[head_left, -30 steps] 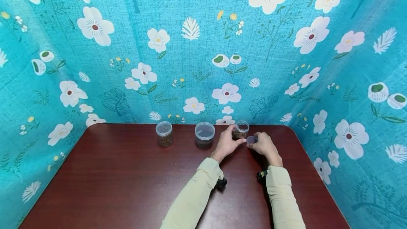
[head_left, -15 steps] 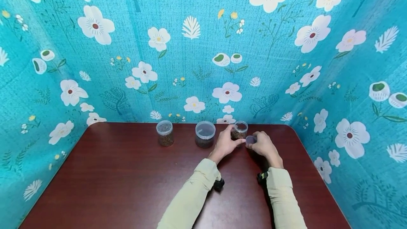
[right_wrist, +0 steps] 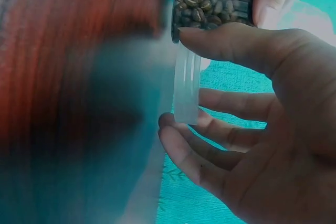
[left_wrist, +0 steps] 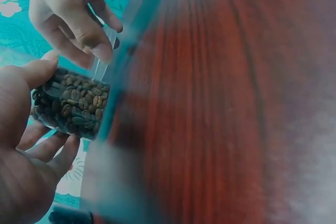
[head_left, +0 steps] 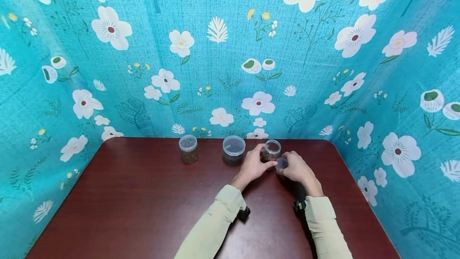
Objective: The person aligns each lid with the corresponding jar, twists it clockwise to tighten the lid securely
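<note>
My left hand (head_left: 252, 166) grips the jar (left_wrist: 72, 100), right hand (head_left: 298, 168) pinches the lid (right_wrist: 186, 85); both seem light, stiff; I'd hold their sides.

The desk (head_left: 143, 203) is glossy and reddish brown, with rounded far corners, dark grain streaks and a pale sheen on its near part. Near the far edge of the desk, left of its middle, a slim clear jar (head_left: 188, 149) stands upright with brown contents in its lower part. Close to the middle of the desk's far edge stands a wider clear jar (head_left: 234, 151), upright, its dark contents lying low. Turquoise cloth (head_left: 201, 7) rises behind the desk and along its left and right sides, printed with white flowers, pale feathery leaves and dark teal trees
</note>
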Demonstrator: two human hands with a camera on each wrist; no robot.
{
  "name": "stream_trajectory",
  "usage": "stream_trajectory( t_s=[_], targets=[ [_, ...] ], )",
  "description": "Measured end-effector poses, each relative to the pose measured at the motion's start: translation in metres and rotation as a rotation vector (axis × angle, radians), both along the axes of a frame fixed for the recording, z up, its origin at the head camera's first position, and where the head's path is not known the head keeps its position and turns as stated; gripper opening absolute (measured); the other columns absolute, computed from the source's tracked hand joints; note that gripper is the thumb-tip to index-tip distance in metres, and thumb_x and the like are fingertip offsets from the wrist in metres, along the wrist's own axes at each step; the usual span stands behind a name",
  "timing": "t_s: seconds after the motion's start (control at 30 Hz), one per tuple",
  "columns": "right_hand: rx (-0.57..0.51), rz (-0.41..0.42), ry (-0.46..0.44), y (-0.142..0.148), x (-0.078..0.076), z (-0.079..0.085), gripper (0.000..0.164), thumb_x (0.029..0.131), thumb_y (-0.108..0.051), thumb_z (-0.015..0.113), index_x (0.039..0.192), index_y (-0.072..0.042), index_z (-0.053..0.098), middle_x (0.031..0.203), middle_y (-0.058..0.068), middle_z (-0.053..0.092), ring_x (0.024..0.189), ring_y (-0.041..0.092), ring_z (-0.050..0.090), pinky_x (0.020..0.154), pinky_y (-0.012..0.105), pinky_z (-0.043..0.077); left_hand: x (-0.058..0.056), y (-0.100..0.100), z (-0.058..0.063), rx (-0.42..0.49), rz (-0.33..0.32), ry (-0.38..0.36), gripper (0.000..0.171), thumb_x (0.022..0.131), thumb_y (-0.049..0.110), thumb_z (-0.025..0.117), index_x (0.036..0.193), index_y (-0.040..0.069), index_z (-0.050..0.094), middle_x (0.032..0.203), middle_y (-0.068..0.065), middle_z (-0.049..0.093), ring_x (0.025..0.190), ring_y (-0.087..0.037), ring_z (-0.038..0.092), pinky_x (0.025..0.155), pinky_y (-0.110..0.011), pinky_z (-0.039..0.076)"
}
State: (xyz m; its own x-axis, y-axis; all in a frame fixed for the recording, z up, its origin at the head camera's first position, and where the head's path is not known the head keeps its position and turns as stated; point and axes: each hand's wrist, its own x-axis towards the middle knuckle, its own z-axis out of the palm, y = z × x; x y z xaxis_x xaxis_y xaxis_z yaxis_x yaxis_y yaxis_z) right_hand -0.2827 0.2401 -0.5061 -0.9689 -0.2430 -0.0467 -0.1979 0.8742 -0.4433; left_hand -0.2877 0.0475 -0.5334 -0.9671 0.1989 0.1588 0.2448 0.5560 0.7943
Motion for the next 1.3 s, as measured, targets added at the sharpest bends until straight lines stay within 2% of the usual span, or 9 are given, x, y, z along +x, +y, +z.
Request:
stream_trajectory(
  t_s=[0.33, 0.5, 0.73, 0.9, 1.07, 1.3],
  targets=[
    [0.022, 0.101, -0.003, -0.008, 0.018, 0.016, 0.051, 0.080, -0.016, 0.087, 0.121, 0.006, 0.067, 0.107, 0.017, 0.064, 0.090, 0.025, 0.058, 0.083, 0.046, 0.054, 0.031, -0.016, 0.015, 0.003, -0.026, -0.006, 0.064, 0.089, 0.034, 0.086, 0.143, 0.016, 0.057, 0.130, -0.003, 0.074, 0.122, -0.015, 0.069, 0.104, -0.036, 0.055],
    [0.022, 0.143, 0.011, -0.013, 0.026, 0.021, 0.049, 0.080, -0.019, 0.087, 0.118, 0.005, 0.067, 0.107, 0.015, 0.065, 0.088, 0.022, 0.058, 0.079, 0.040, 0.053, 0.042, -0.028, 0.016, 0.020, -0.019, 0.000, 0.065, 0.086, 0.037, 0.088, 0.140, 0.016, 0.058, 0.126, -0.002, 0.076, 0.119, -0.015, 0.070, 0.102, -0.035, 0.056],
    [-0.004, 0.230, 0.034, -0.023, 0.030, 0.020, 0.045, 0.080, -0.020, 0.088, 0.113, 0.002, 0.068, 0.104, 0.012, 0.066, 0.087, 0.019, 0.058, 0.077, 0.037, 0.053, 0.058, -0.048, 0.023, 0.044, -0.039, -0.003, 0.062, 0.083, 0.036, 0.091, 0.136, 0.018, 0.062, 0.122, 0.001, 0.076, 0.116, -0.011, 0.070, 0.102, -0.034, 0.055],
    [-0.028, 0.285, 0.035, -0.032, 0.033, 0.018, 0.043, 0.081, -0.020, 0.089, 0.114, 0.000, 0.069, 0.107, 0.012, 0.066, 0.089, 0.020, 0.060, 0.078, 0.037, 0.054, 0.068, -0.064, 0.029, 0.065, -0.050, -0.027, 0.063, 0.082, 0.034, 0.092, 0.135, 0.014, 0.063, 0.121, 0.001, 0.076, 0.112, -0.011, 0.070, 0.100, -0.033, 0.055],
    [-0.014, 0.328, 0.030, -0.043, 0.036, 0.016, 0.042, 0.082, -0.021, 0.088, 0.115, -0.002, 0.069, 0.108, 0.010, 0.065, 0.086, 0.016, 0.056, 0.074, 0.034, 0.052, 0.076, -0.078, 0.028, 0.088, -0.037, -0.049, 0.063, 0.080, 0.031, 0.093, 0.134, 0.014, 0.063, 0.122, 0.000, 0.076, 0.110, -0.014, 0.072, 0.098, -0.035, 0.056],
    [0.011, 0.378, 0.047, -0.056, 0.042, 0.012, 0.041, 0.082, -0.019, 0.086, 0.117, -0.006, 0.069, 0.108, 0.006, 0.065, 0.083, 0.013, 0.053, 0.074, 0.031, 0.049, 0.089, -0.093, 0.022, 0.138, -0.049, -0.070, 0.064, 0.081, 0.023, 0.093, 0.135, 0.008, 0.063, 0.123, -0.003, 0.076, 0.113, -0.018, 0.075, 0.097, -0.032, 0.058]
  ],
)
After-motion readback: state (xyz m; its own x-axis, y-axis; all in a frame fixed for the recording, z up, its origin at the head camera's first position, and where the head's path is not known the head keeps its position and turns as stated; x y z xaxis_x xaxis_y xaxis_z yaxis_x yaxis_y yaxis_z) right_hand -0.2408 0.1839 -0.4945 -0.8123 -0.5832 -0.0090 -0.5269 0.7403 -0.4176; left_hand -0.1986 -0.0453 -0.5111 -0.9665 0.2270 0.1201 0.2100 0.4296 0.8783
